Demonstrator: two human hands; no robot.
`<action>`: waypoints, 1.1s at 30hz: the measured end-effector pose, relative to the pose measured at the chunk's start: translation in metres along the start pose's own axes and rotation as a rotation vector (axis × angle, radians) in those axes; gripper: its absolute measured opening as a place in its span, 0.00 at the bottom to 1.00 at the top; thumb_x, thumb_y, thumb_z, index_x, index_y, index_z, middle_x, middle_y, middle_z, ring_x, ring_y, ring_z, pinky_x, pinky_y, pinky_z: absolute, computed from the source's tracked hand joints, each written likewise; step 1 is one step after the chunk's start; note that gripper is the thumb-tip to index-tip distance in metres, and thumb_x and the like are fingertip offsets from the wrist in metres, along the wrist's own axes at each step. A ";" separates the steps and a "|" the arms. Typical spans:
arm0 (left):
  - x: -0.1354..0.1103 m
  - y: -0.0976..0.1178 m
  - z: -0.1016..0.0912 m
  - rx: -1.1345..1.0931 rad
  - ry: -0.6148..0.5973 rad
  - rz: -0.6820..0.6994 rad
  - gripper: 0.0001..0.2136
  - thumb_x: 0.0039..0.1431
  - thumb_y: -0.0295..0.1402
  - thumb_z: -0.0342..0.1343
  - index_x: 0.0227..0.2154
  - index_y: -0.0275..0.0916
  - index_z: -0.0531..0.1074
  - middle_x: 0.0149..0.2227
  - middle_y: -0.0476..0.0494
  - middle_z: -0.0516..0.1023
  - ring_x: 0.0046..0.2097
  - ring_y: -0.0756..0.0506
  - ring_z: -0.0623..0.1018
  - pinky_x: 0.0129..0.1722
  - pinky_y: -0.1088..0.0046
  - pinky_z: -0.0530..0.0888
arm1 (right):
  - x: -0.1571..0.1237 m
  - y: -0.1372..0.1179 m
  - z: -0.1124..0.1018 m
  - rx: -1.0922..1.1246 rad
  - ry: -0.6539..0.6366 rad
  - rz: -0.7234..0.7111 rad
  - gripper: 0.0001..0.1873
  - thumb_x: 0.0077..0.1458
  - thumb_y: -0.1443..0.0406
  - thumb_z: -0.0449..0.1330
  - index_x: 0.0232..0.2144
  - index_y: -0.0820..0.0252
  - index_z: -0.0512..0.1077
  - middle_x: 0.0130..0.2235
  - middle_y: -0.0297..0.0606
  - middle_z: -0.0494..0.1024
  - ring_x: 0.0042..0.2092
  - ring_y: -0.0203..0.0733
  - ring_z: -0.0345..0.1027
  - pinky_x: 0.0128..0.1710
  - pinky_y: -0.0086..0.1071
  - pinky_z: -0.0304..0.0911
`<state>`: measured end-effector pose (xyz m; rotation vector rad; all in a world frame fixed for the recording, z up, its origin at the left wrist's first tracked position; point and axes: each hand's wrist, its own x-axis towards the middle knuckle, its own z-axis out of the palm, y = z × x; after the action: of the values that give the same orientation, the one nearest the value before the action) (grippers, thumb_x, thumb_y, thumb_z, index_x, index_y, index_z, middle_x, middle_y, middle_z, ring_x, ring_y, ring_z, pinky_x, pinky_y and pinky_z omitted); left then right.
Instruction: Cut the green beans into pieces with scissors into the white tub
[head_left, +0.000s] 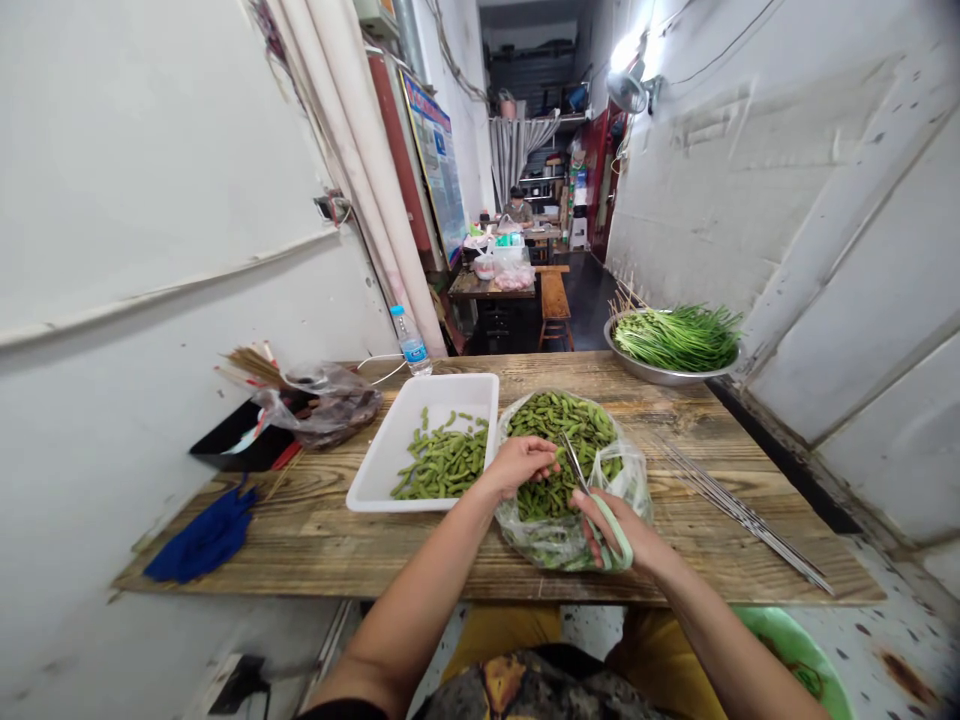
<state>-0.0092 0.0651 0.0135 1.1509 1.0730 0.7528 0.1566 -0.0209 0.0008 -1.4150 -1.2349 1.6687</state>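
Note:
My right hand (616, 525) is wrapped round the pale green handles of a pair of scissors (619, 540), whose metal blades point up and to the left. Close to the blade tips, my left hand (523, 466) has its fingers pinched together on what looks like a green soybean pod (556, 462). Both hands are over a clear plastic bag (636, 478) filled with soybean pods (559, 415). To the left of the bag stands a white plastic tray (390, 440), with more pods (446, 460) spread across its near right part.
On the wooden table (330, 535) lie metal skewers (750, 520), a blue cloth (206, 535) and a black tray (240, 440) with sticks and a plastic bag. A water bottle (412, 345) and a metal bowl of green stalks (679, 340) stand at the back. A green basin (806, 650) sits below.

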 end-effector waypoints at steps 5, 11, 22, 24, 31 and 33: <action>-0.004 0.000 0.002 -0.042 -0.006 0.045 0.11 0.46 0.36 0.62 0.28 0.33 0.71 0.21 0.50 0.75 0.20 0.56 0.67 0.21 0.80 0.63 | -0.005 -0.006 -0.001 -0.103 0.006 -0.044 0.25 0.48 0.42 0.54 0.25 0.56 0.59 0.17 0.23 0.62 0.13 0.30 0.56 0.10 0.24 0.54; -0.006 0.000 0.002 -0.012 -0.009 0.023 0.10 0.46 0.36 0.61 0.25 0.33 0.71 0.20 0.50 0.74 0.19 0.55 0.68 0.20 0.80 0.63 | -0.009 -0.008 0.003 0.029 -0.037 0.011 0.24 0.49 0.42 0.53 0.31 0.56 0.61 0.17 0.24 0.64 0.13 0.31 0.56 0.10 0.26 0.56; -0.011 0.001 0.001 -0.330 -0.074 -0.066 0.10 0.47 0.33 0.63 0.30 0.33 0.70 0.26 0.44 0.78 0.22 0.55 0.72 0.21 0.82 0.65 | -0.007 -0.005 0.005 -0.032 0.019 -0.043 0.24 0.48 0.42 0.55 0.28 0.56 0.60 0.18 0.25 0.65 0.15 0.32 0.58 0.12 0.26 0.56; -0.013 0.002 0.003 -0.444 -0.020 -0.016 0.11 0.48 0.33 0.63 0.30 0.35 0.67 0.30 0.43 0.78 0.25 0.53 0.76 0.23 0.81 0.68 | -0.012 -0.010 0.005 -0.011 -0.003 -0.051 0.24 0.50 0.42 0.52 0.30 0.56 0.60 0.20 0.26 0.66 0.17 0.32 0.60 0.15 0.26 0.57; -0.014 0.001 0.014 -0.544 0.208 0.156 0.14 0.44 0.33 0.65 0.29 0.36 0.65 0.24 0.54 0.71 0.26 0.53 0.76 0.27 0.80 0.69 | -0.011 -0.012 0.010 -0.038 -0.005 -0.031 0.23 0.51 0.42 0.52 0.30 0.55 0.58 0.20 0.25 0.65 0.17 0.32 0.59 0.16 0.27 0.56; -0.016 0.001 0.017 -0.552 0.208 0.154 0.13 0.43 0.33 0.64 0.27 0.36 0.65 0.23 0.52 0.72 0.26 0.53 0.76 0.27 0.81 0.68 | -0.009 -0.011 0.012 -0.058 -0.009 -0.031 0.24 0.50 0.42 0.52 0.29 0.56 0.58 0.20 0.25 0.64 0.17 0.31 0.59 0.16 0.27 0.56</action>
<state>0.0019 0.0454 0.0197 0.6944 0.8690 1.2220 0.1460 -0.0280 0.0146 -1.4167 -1.3136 1.6323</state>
